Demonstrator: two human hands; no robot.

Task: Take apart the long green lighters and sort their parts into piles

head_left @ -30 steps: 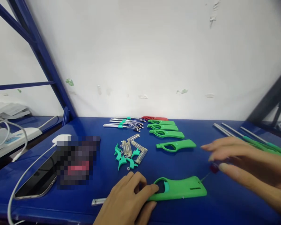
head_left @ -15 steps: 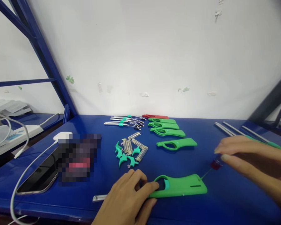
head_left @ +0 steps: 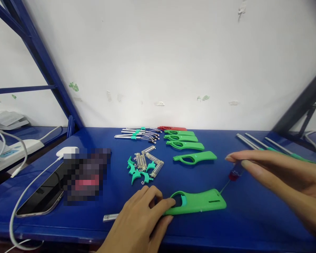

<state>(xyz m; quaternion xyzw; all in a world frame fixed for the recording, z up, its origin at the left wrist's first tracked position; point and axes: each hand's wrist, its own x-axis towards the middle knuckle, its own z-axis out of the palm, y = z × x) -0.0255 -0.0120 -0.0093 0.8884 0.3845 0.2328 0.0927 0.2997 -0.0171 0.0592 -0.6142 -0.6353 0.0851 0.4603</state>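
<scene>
A green gas lighter (head_left: 202, 202) with a teal trigger lies on the blue table, its metal tube pointing left. My left hand (head_left: 143, 216) is closed around its neck, thumb and fingers at the trigger opening. In my right hand (head_left: 274, 179) is a small screwdriver (head_left: 234, 173) with a clear and red handle, pinched between thumb and fingers. Its thin shaft slants down to the hole at the lighter's right end; whether the tip is inside I cannot tell. Behind lie several green lighter shells (head_left: 195, 158) and a red shell (head_left: 171, 128).
Teal triggers (head_left: 135, 175) and clear igniter parts (head_left: 156, 169) lie in a loose pile. Metal tubes with wires (head_left: 129, 136) sit at the back. More lighters with long tubes (head_left: 249, 142) lie far right. At left are a phone (head_left: 42, 196), a white cable (head_left: 26, 182) and a power strip (head_left: 13, 154).
The whole view has shifted slightly, so things sit a little further left and higher. My left hand still grips the lighter, and the screwdriver stays at its end hole.
</scene>
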